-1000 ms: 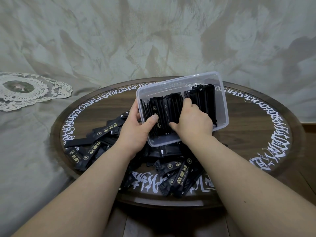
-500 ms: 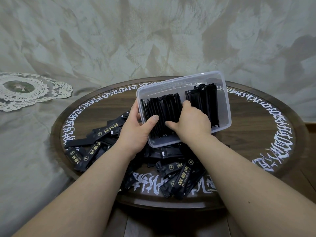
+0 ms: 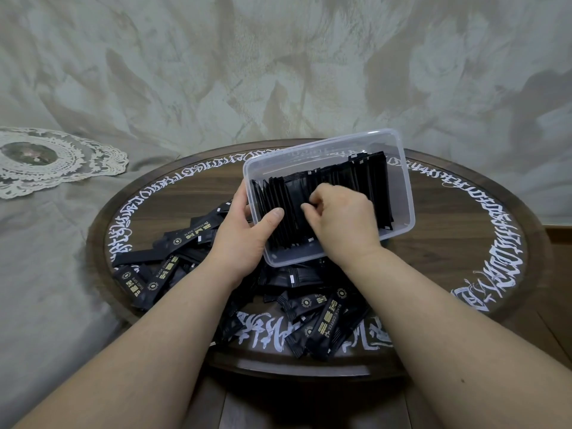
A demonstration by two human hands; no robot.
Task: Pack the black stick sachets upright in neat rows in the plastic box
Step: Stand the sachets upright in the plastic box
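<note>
Plastic box [image 3: 399, 187] tilted toward the camera on round table [image 3: 464, 243], packed sachets [image 3: 368, 178] standing in rows inside. Left hand [image 3: 244, 239] grips its left wall, thumb inside. Right hand [image 3: 343, 221] curled, fingertips pinching sachets; loose sachets [image 3: 328, 317] heaped below

"BLACK COFFEE" printed in gold on loose sachets [image 3: 329, 323] at 6 o'clock and 9 o'clock. White script ringing the tabletop [image 3: 464, 243]: illegible.
</note>
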